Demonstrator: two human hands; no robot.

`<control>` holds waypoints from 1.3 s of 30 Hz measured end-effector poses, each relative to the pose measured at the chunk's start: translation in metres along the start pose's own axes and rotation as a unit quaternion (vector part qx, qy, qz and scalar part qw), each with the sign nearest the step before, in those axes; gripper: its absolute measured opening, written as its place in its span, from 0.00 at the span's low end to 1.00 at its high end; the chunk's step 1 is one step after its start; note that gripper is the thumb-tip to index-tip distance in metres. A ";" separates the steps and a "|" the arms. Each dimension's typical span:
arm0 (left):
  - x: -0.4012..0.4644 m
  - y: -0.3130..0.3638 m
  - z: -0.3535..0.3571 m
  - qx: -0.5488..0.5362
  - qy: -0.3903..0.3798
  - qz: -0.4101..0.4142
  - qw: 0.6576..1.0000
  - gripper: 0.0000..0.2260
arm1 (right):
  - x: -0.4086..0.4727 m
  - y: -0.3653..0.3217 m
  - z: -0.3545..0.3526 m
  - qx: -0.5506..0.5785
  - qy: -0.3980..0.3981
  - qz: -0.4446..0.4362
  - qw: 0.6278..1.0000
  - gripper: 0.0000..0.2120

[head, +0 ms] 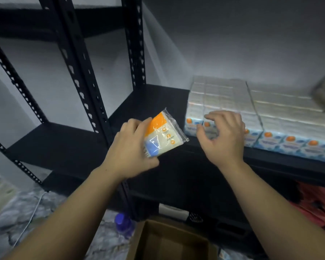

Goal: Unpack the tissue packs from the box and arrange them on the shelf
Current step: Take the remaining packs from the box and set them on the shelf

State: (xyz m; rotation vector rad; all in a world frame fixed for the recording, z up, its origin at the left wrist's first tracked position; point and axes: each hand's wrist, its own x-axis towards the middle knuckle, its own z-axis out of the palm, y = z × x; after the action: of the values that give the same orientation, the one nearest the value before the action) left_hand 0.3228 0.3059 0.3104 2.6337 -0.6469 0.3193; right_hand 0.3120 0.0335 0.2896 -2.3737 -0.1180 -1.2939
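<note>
The tissue pack [160, 136] is cream-white in clear wrap with an orange corner, a light blue patch and little orange round icons. The stacked packs [251, 117] are white on top, with blue fronts and orange dots. The shelf [154, 102] is black, with rows of punched holes in its posts. The box [169, 241] is plain brown, the bottle [123, 225] purple, the floor [11, 212] grey marbled, and there's a red-pink cloth [319, 205].
</note>
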 end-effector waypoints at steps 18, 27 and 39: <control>0.106 -0.057 0.029 0.094 -0.209 0.059 0.972 0.48 | 0.004 0.022 0.047 -0.198 -0.027 0.059 0.978 0.20; 0.134 -0.063 0.050 0.132 -0.184 0.088 0.970 0.39 | 0.004 0.023 0.048 -0.205 -0.025 0.056 0.977 0.21; 0.256 -0.073 0.082 0.113 -0.193 0.086 0.971 0.38 | 0.004 0.024 0.048 -0.210 -0.020 0.051 0.976 0.22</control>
State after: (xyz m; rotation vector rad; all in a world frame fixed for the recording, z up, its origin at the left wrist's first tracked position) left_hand 0.5900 0.2286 0.2933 2.8910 -1.0209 -0.0828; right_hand 0.3584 0.0314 0.2625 -2.7130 0.2912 -1.3266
